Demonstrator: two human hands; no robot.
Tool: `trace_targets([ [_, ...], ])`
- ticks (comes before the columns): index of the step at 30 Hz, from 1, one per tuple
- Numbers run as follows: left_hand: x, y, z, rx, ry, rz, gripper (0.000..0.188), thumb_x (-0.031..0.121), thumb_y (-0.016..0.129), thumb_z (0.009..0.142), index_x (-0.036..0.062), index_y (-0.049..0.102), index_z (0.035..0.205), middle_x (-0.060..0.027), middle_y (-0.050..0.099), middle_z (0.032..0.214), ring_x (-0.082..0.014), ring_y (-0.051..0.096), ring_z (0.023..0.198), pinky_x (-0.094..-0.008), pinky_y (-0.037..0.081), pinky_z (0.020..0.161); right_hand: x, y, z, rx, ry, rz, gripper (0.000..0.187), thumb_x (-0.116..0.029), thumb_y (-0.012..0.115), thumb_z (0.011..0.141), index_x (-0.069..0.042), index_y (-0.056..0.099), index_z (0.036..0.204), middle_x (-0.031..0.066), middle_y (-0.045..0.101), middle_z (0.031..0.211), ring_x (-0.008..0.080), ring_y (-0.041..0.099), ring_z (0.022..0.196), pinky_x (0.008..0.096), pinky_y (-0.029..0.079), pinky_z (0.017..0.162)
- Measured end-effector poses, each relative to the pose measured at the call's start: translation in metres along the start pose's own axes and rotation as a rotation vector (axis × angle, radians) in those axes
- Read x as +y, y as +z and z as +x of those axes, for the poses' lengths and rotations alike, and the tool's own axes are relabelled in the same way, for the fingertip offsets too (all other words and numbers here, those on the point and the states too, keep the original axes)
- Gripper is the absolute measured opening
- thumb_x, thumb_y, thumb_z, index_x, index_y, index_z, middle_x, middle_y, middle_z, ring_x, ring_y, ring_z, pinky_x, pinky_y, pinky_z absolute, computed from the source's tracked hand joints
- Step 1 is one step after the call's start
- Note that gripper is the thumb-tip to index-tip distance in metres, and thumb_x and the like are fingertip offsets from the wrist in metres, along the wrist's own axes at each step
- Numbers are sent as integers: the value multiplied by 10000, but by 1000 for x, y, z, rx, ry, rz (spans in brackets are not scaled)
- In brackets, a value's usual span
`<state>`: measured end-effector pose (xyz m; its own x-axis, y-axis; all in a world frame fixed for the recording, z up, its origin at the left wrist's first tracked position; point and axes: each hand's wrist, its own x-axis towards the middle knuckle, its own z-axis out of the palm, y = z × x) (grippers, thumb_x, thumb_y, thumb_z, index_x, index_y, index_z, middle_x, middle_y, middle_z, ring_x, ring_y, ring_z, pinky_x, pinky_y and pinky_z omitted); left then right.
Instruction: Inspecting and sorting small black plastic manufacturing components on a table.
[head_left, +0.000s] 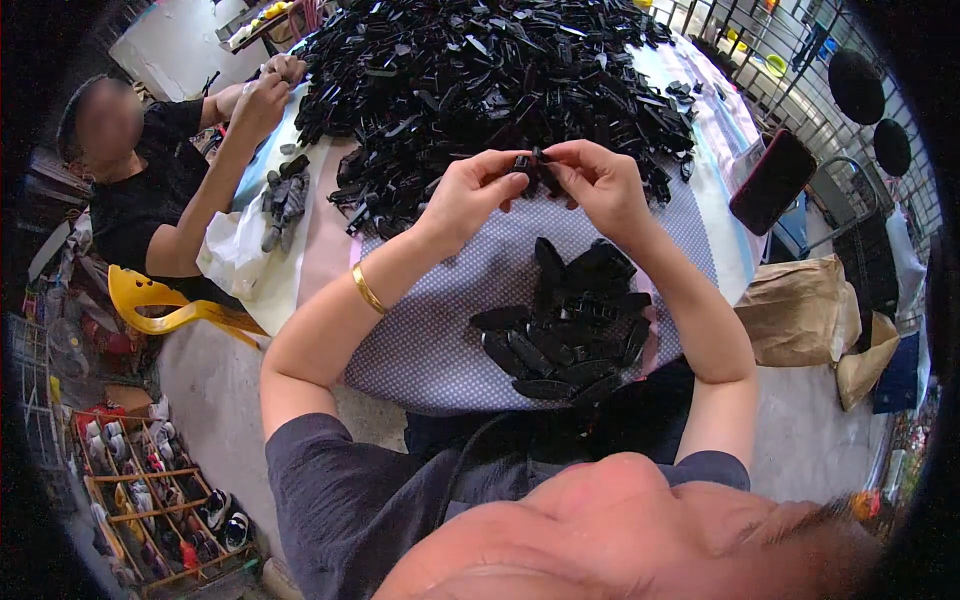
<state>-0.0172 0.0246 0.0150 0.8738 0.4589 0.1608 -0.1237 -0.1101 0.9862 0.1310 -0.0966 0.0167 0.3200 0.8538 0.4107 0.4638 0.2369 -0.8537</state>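
Both my hands are raised over the near edge of a large pile of black plastic parts [450, 90]. My left hand [468, 195] pinches a small black plastic piece [522, 164] between thumb and fingertips. Close beside it, my right hand [602, 185] is closed, its thumb and forefinger pinched on a black part [538, 156] almost touching the first. Whether the two parts are joined I cannot tell. Below my hands, nearer to me, a smaller heap of long, oval-ended black pieces [560, 345] lies on the patterned tablecloth [420, 330].
At the left, another person [150, 190] works with both hands at the pile's edge. A white plastic bag [240, 245] and grey gloves [285, 200] lie nearby. A yellow chair [150, 300] stands left, a phone [773, 182] at the right edge, a brown paper bag [800, 310] beyond.
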Motion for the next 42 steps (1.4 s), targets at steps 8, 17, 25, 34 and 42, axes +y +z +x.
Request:
trace_targets([
  [8,1,4,-1,96,-21,-167,322,26,579,826,23,563,1148,-26,618,879,-75,556,758,-204,479,702,1,5,2,3,-18,-22,179,-88,550,873,-6,610,1020,-9,603,790,30,505,685,165,416,597],
  [17,-6,11,-2,158,2,-374,322,35,605,816,12,563,1135,-72,620,980,-106,590,809,-229,499,739,2,15,-1,133,-318,-326,166,-118,553,875,-7,599,989,7,568,762,74,507,619,199,417,542],
  [25,-5,-5,7,100,-48,-648,277,131,490,902,-2,537,1140,-118,598,1048,-196,580,951,-320,478,850,-8,2,7,-55,614,593,305,-266,483,916,20,534,1009,86,574,809,152,563,623,277,486,566],
  [34,4,-1,1,-81,84,-423,220,18,539,843,-19,602,1051,-95,627,985,-143,586,890,-260,469,814,-7,12,-7,-106,-170,-270,203,-148,643,805,36,595,878,55,586,652,97,554,578,252,452,529],
  [42,1,-1,3,47,-168,-552,237,166,514,890,-6,589,1035,-97,629,951,-178,599,867,-311,470,819,-11,10,0,-205,189,143,325,-307,519,884,8,593,854,101,627,679,161,594,543,267,473,523],
])
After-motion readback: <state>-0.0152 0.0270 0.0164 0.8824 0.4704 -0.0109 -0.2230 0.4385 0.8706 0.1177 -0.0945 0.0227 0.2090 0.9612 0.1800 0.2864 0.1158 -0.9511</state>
